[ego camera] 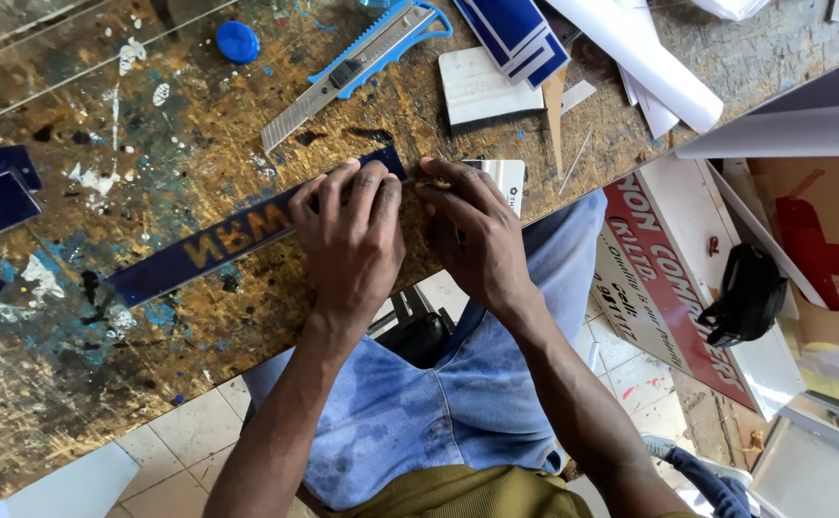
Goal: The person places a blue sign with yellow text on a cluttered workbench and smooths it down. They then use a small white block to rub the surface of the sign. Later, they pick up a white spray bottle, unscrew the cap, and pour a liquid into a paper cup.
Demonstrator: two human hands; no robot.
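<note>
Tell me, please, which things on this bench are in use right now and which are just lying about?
In use:
left hand pressing on the blue strip
right hand at the strip's end

Lying about:
utility knife
blue cap
white paper roll
white block

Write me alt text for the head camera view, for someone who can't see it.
Seen from above, a person's left hand presses a long dark blue strip flat on a paint-spattered wooden workbench, while the right hand works at the strip's end. A blue utility knife and a blue cap lie beyond the hands.
</note>
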